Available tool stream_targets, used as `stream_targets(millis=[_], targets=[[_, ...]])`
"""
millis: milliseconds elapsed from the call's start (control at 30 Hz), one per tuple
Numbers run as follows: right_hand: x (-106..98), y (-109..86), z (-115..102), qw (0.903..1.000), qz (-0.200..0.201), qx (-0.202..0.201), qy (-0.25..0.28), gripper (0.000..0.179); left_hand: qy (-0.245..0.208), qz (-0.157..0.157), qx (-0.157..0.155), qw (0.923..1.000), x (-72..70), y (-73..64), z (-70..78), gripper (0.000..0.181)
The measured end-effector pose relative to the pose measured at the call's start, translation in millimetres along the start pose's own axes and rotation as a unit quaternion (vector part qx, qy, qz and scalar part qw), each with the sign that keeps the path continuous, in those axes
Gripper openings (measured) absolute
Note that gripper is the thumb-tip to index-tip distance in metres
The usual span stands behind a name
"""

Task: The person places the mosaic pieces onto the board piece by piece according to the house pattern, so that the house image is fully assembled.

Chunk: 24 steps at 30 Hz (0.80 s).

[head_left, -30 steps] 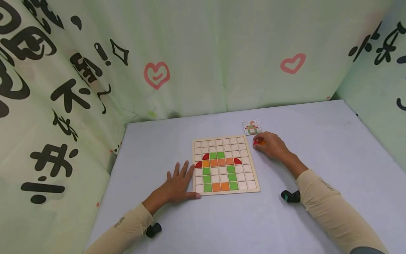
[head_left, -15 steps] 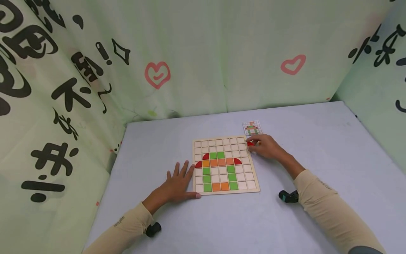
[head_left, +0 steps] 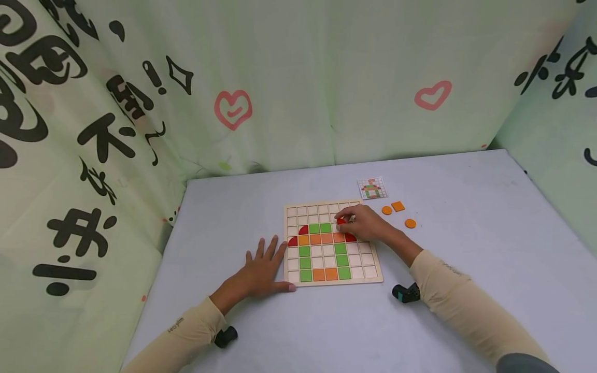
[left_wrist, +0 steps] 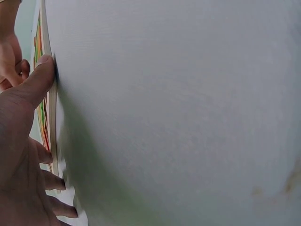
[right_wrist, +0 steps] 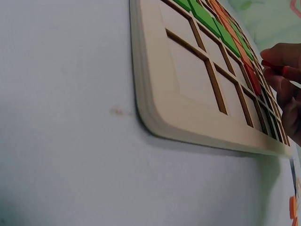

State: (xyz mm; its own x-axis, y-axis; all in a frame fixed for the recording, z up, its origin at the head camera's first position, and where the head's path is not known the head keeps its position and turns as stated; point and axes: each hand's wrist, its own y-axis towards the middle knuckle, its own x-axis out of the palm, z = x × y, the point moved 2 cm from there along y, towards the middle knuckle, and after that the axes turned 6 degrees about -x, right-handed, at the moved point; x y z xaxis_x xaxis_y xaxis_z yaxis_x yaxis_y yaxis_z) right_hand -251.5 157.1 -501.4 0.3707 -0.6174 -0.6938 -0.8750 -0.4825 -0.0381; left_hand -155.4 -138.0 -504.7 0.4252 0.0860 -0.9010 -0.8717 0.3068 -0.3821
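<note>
A wooden grid board [head_left: 314, 259] lies on the table, with green, orange and red pieces set in several of its squares. Above the board's right half, my right hand [head_left: 364, 221] pinches a red quarter-circle piece [head_left: 341, 221] between thumb and fingers, close to the square right of the green pieces [head_left: 320, 228]. In the right wrist view the red piece [right_wrist: 273, 67] shows between the fingertips. My left hand [head_left: 258, 272] lies with fingers spread at the board's lower left corner, its thumb along the near edge, as the left wrist view also shows.
Right of the board lie two round orange pieces [head_left: 410, 223] and a square orange piece [head_left: 398, 206]. Behind them is a small pattern card [head_left: 372, 188] with a coloured grid figure. A printed curtain [head_left: 326, 93] hangs along the back of the white table [head_left: 466, 217].
My right hand has moved left from beside the card to over the board, carrying the red piece. Orange pieces it covered are now visible. My left hand has stayed in place.
</note>
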Motion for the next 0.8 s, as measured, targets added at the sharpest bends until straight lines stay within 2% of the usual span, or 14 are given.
stream_targets(millis=[233,400,800], targets=[[7.4,2.5,-7.5,0.9994,-0.022,-0.001,-0.025,0.038,0.008,0.003,0.000,1.0000,2.3,2.0,-2.0,0.113],[4.2,1.0,-3.9,0.9991,-0.019,-0.004,-0.038,0.043,0.003,0.001,-0.002,1.0000,1.2,2.3,-1.6,0.112],[1.9,-2.4,0.0,0.9993,-0.005,-0.011,-0.036,0.027,0.005,-0.003,0.001,1.0000,-0.1,2.3,-1.8,0.112]])
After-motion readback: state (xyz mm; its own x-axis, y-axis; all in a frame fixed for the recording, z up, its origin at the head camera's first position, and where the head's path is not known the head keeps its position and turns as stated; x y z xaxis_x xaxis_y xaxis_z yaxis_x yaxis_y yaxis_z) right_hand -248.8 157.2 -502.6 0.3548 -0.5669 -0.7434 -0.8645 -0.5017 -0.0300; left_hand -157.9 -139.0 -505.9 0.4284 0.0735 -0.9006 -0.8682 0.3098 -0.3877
